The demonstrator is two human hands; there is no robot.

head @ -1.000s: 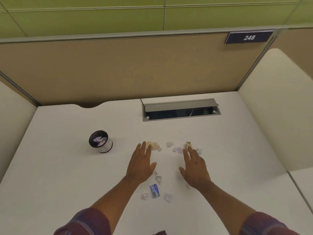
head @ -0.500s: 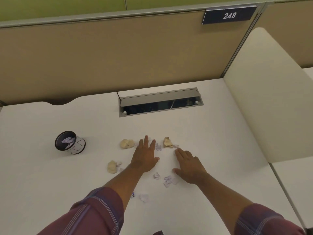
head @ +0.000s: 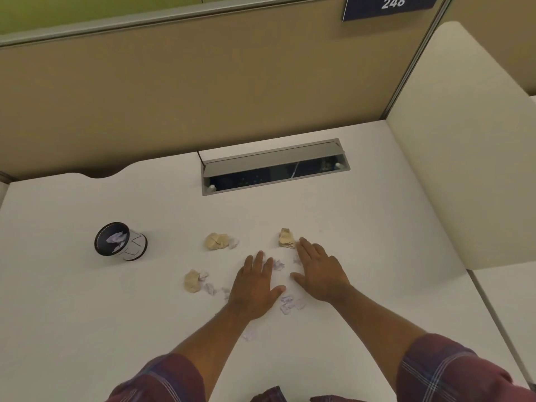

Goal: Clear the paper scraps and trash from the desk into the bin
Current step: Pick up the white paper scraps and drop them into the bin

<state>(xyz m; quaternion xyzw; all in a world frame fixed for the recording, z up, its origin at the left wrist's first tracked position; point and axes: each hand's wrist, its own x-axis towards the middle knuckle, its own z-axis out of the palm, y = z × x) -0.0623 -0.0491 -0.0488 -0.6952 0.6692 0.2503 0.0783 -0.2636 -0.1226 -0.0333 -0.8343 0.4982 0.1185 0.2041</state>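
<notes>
My left hand point(head: 254, 288) and my right hand point(head: 320, 272) lie flat and open on the white desk point(head: 362, 242), palms down, holding nothing. Small pale paper scraps point(head: 288, 304) lie between and around them. A tan crumpled ball point(head: 285, 238) touches my right fingertips. Another tan ball point(head: 217, 241) sits further left, and a third point(head: 192, 281) lies left of my left hand. The small round bin point(head: 120, 241), dark-rimmed with white sides, stands at the left with paper inside.
An open grey cable hatch point(head: 274, 166) is sunk into the desk behind the scraps. Tan partition walls close the back, and a cream divider point(head: 464, 140) rises on the right. A plate marked 248 point(head: 390, 5) hangs above.
The view has tilted down and shifted, so the bin sits further left. Both hands slid back toward me and came closer together over the scraps.
</notes>
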